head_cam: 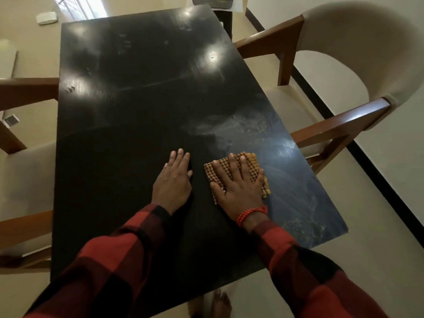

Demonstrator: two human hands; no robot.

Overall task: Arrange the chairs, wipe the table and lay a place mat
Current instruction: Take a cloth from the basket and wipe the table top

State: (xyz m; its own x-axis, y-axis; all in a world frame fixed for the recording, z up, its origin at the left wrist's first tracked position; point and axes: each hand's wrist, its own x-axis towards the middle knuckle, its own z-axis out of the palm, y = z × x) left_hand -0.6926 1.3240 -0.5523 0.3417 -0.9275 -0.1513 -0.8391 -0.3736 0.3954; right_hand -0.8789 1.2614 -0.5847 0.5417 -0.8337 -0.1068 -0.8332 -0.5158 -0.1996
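Black table (137,111) mid-wipe: right hand (241,191) flat, fingers straight on cloth (252,166); left hand (174,180) flat, empty; upper-frame smears risk being missed.

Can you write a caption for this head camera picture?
Right hand wipes the black table with a cloth.

Both arms reach forward from the bottom edge of the view, each in a red-and-black checked sleeve that ends at the wrist. The left hand (172,180) lies palm down, fingers straight and close together, thumb tucked along its right side, holding nothing. The right hand (238,182) lies palm down too, its fingers spread wide and straight, pressing flat. A red corded band circles the right wrist. The 2 hands sit side by side, near each other but apart.
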